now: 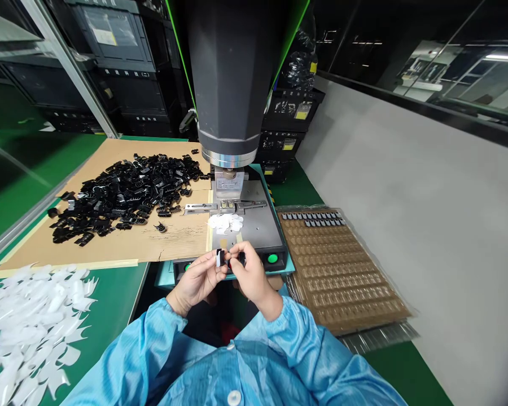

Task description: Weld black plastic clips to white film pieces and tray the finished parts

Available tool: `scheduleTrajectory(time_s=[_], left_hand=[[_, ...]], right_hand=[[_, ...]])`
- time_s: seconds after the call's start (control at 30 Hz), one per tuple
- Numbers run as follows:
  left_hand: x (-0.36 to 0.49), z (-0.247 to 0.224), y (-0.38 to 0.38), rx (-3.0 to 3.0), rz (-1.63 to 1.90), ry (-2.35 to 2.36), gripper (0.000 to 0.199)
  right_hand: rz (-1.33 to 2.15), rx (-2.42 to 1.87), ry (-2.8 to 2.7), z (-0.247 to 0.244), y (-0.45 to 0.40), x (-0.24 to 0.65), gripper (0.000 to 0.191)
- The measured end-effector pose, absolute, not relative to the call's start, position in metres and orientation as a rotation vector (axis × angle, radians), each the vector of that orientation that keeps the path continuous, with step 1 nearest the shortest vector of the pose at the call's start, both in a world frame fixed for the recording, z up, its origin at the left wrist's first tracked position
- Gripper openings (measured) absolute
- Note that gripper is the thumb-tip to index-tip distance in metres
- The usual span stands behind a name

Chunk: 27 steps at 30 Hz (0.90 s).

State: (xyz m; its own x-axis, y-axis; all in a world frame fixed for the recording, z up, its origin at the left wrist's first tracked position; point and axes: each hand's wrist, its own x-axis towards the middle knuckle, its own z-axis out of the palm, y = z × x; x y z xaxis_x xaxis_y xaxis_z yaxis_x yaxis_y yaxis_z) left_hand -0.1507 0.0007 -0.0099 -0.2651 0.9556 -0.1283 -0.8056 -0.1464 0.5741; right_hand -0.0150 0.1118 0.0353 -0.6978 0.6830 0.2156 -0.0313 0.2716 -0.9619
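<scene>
My left hand (198, 281) is closed around a small black plastic part with a pale face (220, 258), held up in front of the machine's base. Just to its right, my right hand (250, 276) has thumb and forefinger pinched together close to the part; whatever is between them is too small to make out. Beyond my hands, a little pile of white plastic pieces (226, 223) lies on the grey machine plate (260, 225). Behind that pile is a metal fixture (227, 205), under the machine's head (229, 183).
Many black clips (131, 192) are heaped on cardboard (182, 239) at the left. Larger white pieces (29, 327) cover the green table's near left. At the right, a brown compartment tray (342, 270) holds parts in its far rows. A green button (272, 258) sits on the machine's front.
</scene>
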Motion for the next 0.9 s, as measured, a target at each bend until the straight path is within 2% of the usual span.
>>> scheduleTrajectory(time_s=[0.07,0.43,0.9], left_hand=[[-0.150,-0.010,0.001,0.343,1.736,0.689,0.030],[-0.145,-0.009,0.005,0.734,1.859,1.256,0.040],[-0.142,-0.007,0.003,0.777,1.858,1.328,0.033]], right_hand=[[1.425,-0.595,-1.963,0.042,0.109,-0.015,0.008],[1.210,-0.717,-1.995,0.040,0.112,-0.013,0.008],[1.290,-0.762,-1.981,0.031,0.118,-0.017,0.005]])
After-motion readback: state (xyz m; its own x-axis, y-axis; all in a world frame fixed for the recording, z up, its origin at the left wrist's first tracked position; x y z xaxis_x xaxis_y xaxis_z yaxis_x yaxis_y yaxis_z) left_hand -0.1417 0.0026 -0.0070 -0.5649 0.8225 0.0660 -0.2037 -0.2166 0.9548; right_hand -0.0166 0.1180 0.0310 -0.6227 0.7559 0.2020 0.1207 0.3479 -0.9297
